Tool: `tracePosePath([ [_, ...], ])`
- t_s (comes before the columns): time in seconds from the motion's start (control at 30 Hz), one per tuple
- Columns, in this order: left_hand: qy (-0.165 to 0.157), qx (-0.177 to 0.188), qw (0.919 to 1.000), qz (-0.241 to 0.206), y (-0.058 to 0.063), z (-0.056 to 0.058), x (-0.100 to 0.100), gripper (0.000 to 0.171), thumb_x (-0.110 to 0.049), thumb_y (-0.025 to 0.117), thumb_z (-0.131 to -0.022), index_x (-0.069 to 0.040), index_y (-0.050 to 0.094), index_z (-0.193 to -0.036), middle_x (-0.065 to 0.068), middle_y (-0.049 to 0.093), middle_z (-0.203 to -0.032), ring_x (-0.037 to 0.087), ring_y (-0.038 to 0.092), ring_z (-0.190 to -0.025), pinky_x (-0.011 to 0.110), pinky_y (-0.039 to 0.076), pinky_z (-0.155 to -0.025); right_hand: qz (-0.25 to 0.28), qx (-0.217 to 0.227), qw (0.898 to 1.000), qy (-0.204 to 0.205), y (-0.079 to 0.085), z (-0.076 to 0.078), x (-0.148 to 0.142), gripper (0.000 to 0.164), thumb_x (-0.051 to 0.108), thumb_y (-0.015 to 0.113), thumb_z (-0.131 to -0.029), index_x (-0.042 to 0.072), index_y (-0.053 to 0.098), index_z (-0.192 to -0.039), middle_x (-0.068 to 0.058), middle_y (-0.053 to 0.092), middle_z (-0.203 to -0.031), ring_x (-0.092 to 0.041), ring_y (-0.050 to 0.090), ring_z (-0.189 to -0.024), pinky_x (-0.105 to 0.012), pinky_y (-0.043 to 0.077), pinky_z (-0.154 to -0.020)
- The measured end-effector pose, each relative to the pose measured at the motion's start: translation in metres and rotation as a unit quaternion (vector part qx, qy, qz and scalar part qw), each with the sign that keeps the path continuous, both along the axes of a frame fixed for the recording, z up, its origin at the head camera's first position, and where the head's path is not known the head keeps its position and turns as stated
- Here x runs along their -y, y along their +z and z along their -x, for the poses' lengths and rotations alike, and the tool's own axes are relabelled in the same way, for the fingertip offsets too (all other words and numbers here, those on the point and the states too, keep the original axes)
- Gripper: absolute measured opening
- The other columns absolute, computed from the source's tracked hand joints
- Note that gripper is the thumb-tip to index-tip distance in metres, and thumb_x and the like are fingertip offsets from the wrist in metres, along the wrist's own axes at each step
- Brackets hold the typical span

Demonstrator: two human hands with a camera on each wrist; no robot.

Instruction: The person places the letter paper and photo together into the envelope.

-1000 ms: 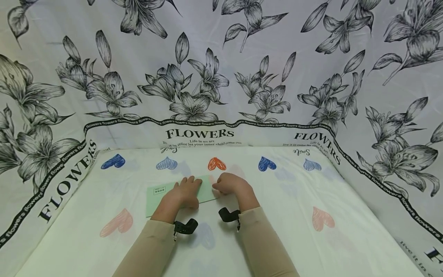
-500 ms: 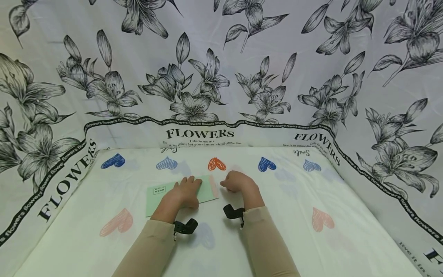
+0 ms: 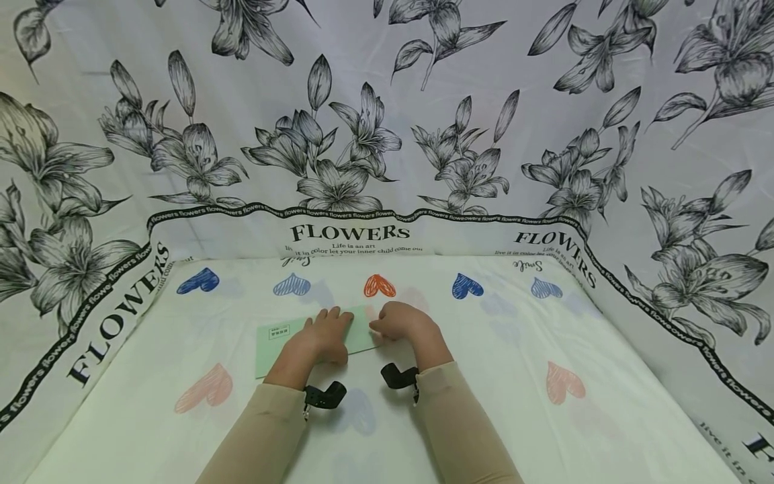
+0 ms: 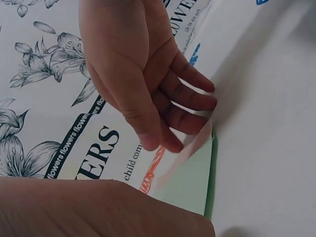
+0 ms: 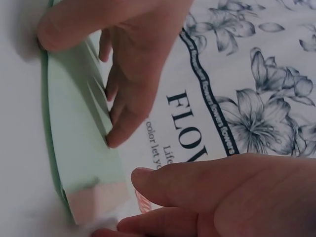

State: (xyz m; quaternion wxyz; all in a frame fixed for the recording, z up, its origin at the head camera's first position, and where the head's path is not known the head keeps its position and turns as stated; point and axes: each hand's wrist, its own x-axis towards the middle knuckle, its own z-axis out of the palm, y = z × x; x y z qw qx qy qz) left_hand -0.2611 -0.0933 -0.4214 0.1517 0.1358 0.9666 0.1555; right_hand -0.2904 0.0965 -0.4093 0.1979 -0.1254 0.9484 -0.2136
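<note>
A pale green envelope [image 3: 363, 331] lies flat on the white cloth, a small printed label [image 3: 279, 331] near its left end. Across its right end runs a pink strip [image 5: 101, 198]. My left hand [image 3: 314, 339] rests on the envelope's middle; the right wrist view puts its thumb at the near edge and its spread fingertips toward the far edge. Over the pink end is my right hand [image 3: 406, 324], fingers loosely bent with the fingertips right at the strip in the left wrist view. Most of the strip is hidden behind this hand in the head view.
White cloth [image 3: 484, 417] printed with hearts covers the surface. A curtain [image 3: 387, 168] with black lilies and lettering encloses the back and both sides. Black wrist devices [image 3: 324, 395] sit below each hand.
Half a second ago the right hand stood off to the right, baring the pink strip; now it is back left over that end. The left hand and envelope have stayed in place.
</note>
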Motion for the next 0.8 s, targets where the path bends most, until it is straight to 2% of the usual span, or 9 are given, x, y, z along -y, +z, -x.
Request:
tracePosePath([
  [0.1, 0.000, 0.001, 1.0000, -0.001, 0.001, 0.000, -0.001, 0.085, -0.008, 0.077, -0.076, -0.005, 0.043, -0.154, 0.025, 0.029, -0.162, 0.048, 0.020, -0.151, 0.068, 0.018, -0.119, 0.004, 0.002, 1.000, -0.008, 0.001, 0.002, -0.006, 0.045, 0.035, 0.060, -0.103, 0.005, 0.065, -0.070, -0.001, 0.050, -0.056, -0.014, 0.041, -0.052, -0.031, 0.036, -0.054],
  [0.27, 0.000, 0.003, 1.0000, 0.000, 0.000, 0.000, -0.001, 0.084, -0.007, 0.076, -0.077, -0.005, 0.043, -0.154, 0.025, 0.029, -0.162, 0.048, 0.020, -0.151, 0.068, 0.018, -0.119, 0.002, 0.001, 1.000, -0.015, 0.001, 0.004, -0.007, 0.044, 0.034, 0.061, -0.102, 0.005, 0.066, -0.070, -0.002, 0.051, -0.057, -0.015, 0.041, -0.052, -0.031, 0.036, -0.054],
  [0.57, 0.000, -0.001, 1.0000, 0.008, 0.001, 0.000, -0.001, 0.085, -0.009, 0.078, -0.075, -0.004, 0.044, -0.153, 0.026, 0.030, -0.161, 0.049, 0.022, -0.150, 0.070, 0.019, -0.117, 0.002, 0.001, 1.000, 0.017, -0.001, 0.000, 0.006, 0.037, 0.031, 0.062, -0.100, 0.008, 0.064, -0.071, 0.000, 0.050, -0.060, -0.015, 0.043, -0.055, -0.030, 0.036, -0.053],
  [0.8, -0.003, 0.001, 0.9999, 0.012, -0.001, 0.001, -0.001, 0.085, -0.009, 0.078, -0.076, -0.004, 0.044, -0.153, 0.025, 0.030, -0.161, 0.049, 0.022, -0.150, 0.070, 0.020, -0.117, 0.013, 0.009, 0.999, 0.029, 0.000, 0.002, -0.003, 0.041, 0.034, 0.058, -0.103, 0.004, 0.068, -0.076, 0.001, 0.048, -0.058, -0.014, 0.043, -0.057, -0.030, 0.037, -0.058],
])
